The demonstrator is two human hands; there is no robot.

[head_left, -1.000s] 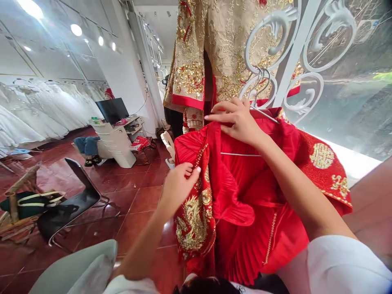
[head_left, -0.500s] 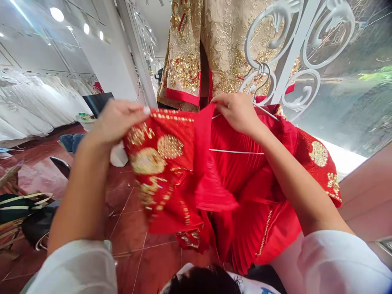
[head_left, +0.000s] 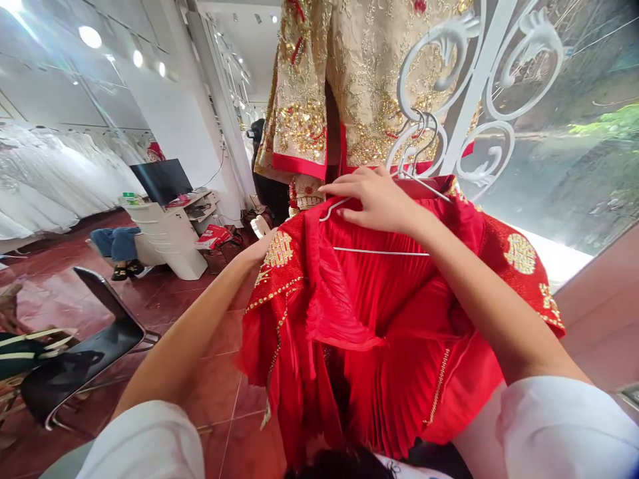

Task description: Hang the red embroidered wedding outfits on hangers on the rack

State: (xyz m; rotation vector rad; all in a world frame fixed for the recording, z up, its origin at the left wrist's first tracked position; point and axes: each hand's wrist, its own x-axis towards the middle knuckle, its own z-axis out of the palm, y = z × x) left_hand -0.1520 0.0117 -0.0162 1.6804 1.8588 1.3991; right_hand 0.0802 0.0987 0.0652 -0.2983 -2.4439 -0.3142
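A red jacket (head_left: 399, 372) with gold embroidery and a pleated lining hangs on a white wire hanger (head_left: 382, 251). Its metal hook rests on a white scroll rack (head_left: 442, 143). My left hand (head_left: 260, 247) is at the jacket's left shoulder, its fingers hidden behind the cloth. Over the near-left arm of the hanger reaches my right hand (head_left: 377, 198), fingers stretched out and thumb apart, close to the collar edge. The bent hanger end shows between thumb and fingers.
A beige garment (head_left: 364, 80) with gold sequins hangs behind. To the left are a black chair (head_left: 107, 332), a white desk (head_left: 170, 233) with a monitor (head_left: 162, 181), and a seated person's legs (head_left: 117, 244). White gowns (head_left: 44, 179) line the far left; a window (head_left: 564, 173) is at right.
The jacket's left side, held out flat and leftward before, now drapes over the hanger's left end. My left hand has moved right and down behind it; my right hand's pinch has opened.
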